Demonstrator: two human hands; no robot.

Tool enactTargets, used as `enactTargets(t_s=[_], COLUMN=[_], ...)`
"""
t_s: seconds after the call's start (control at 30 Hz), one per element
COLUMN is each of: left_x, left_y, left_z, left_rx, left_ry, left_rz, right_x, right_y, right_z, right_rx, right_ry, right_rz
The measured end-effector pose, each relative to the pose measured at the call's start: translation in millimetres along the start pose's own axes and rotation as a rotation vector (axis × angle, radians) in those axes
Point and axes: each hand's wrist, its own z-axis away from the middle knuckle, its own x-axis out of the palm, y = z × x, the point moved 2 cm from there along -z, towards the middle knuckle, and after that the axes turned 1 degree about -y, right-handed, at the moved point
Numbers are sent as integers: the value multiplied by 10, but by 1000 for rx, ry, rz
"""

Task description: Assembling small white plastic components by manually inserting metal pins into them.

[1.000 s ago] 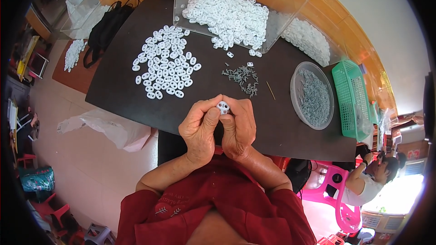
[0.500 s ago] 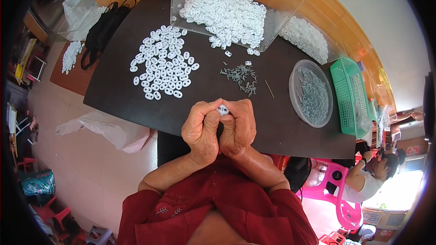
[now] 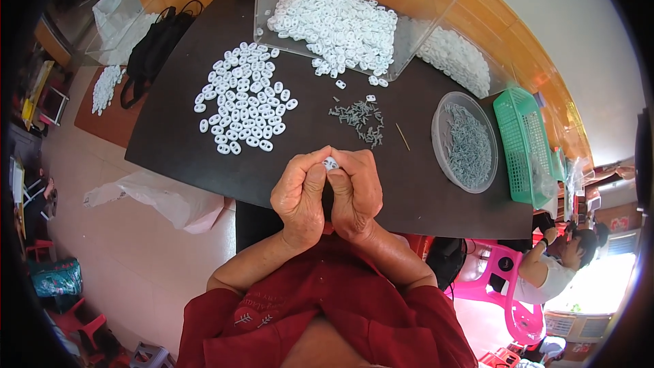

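Between the fingertips of both hands, above the near edge of the dark table [image 3: 204, 163], is a small white oval plastic piece with dark openings [image 3: 330, 163]. My left hand [image 3: 300, 194] pinches its left side, and my right hand [image 3: 355, 191] pinches its right side. The fingers cover most of the piece. Just beyond the hands lies a small heap of grey plastic pins [image 3: 361, 117]. To the left of that spreads a group of white two-holed oval pieces [image 3: 248, 102]. One loose white piece [image 3: 370, 98] rests beside the pins.
A clear bin [image 3: 415, 34] on its side spills white pieces at the back. A round tub [image 3: 436, 143] of grey pins and a green basket [image 3: 521, 143] stand at the right. A thin stick [image 3: 403, 138] lies nearby. A person [image 3: 555, 262] sits beyond a pink chair [image 3: 501, 286].
Both hands have shifted very slightly, still pinching the white piece, which is now more covered by the fingers. The things on the table look unchanged.
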Motion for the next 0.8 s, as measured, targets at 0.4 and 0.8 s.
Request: enactTargets(t_s=[0.4,0.8], left_x=[-127,-281], left_y=[-158,-341], left_z=[-98,-471], left_rx=[-398,-415], left_ry=[-203,-327], left_rz=[225,-63], right_x=[-887,-1948], right_y=[678,2223], right_z=[-745,-2367], right_rx=[196,186], right_ry=[28,201], right_rz=[274,993])
